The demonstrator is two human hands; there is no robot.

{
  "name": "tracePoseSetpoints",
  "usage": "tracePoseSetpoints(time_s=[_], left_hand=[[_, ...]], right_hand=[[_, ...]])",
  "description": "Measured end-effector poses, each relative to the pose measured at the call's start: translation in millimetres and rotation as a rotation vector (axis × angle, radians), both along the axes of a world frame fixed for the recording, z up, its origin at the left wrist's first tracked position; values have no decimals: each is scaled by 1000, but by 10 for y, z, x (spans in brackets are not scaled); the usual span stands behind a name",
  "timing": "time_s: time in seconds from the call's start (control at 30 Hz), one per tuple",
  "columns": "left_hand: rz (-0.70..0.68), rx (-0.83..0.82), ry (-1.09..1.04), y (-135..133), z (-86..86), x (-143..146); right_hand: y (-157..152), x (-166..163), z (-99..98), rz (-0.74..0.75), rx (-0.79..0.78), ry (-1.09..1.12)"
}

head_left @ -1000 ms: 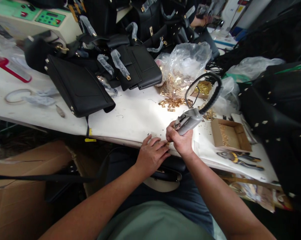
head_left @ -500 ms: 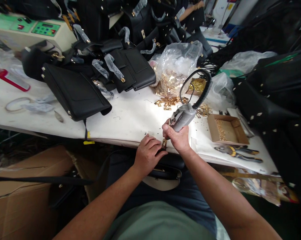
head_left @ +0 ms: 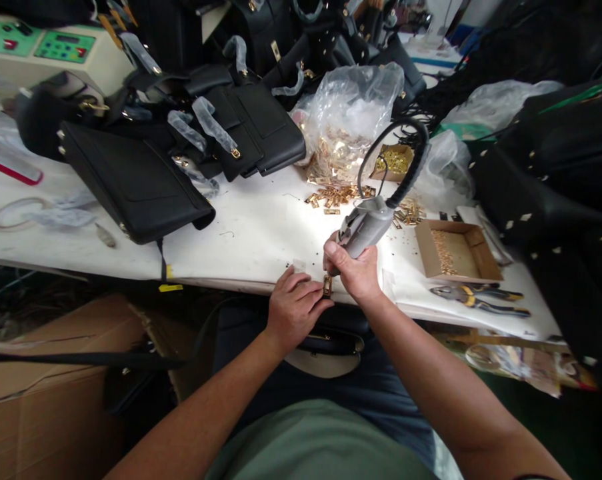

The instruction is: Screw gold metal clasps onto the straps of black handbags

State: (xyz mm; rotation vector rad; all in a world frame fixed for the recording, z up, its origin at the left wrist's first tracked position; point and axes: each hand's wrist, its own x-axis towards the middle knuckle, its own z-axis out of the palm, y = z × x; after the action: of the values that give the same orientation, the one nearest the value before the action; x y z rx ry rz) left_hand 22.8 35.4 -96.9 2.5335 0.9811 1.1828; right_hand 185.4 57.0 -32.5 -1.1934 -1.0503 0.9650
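My right hand (head_left: 357, 273) is closed round a grey powered screwdriver (head_left: 368, 225) with a black coiled cable (head_left: 411, 170) looping up behind it. Its tip points down at a small gold clasp (head_left: 327, 286) at the table's front edge. My left hand (head_left: 295, 309) has its fingers curled against that clasp, pinching it from the left. Below both hands a black bag with a pale underside (head_left: 331, 343) lies in my lap.
Black handbags (head_left: 135, 180) with wrapped straps are piled at the back left of the white table (head_left: 261, 233). A clear bag of gold fittings (head_left: 348, 123), loose gold pieces (head_left: 333, 197), a cardboard tray of screws (head_left: 455, 252) and pliers (head_left: 473, 299) lie right. A cardboard box (head_left: 45, 393) stands lower left.
The view has shifted slightly up and left. My left fingers have curled in from flat onto the gold clasp, which now shows between my hands; the screwdriver stays over it.
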Motion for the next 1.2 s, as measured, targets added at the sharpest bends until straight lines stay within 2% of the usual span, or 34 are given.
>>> tracePoseSetpoints(time_s=[0.23,0.67,0.93,1.2], left_hand=[[-18,29,66,-6,16,-14],[-11,-5,-18,-5,-14,-3],[-43,48,-29,11,15,-13],[-71,61,-34,74,62,-10]], right_hand=[[1,-8,25,10,-8,-13],[2,-18,37,13,-5,18],[17,-88,184,-8,-51,97],[44,23,232,-19,36,184]])
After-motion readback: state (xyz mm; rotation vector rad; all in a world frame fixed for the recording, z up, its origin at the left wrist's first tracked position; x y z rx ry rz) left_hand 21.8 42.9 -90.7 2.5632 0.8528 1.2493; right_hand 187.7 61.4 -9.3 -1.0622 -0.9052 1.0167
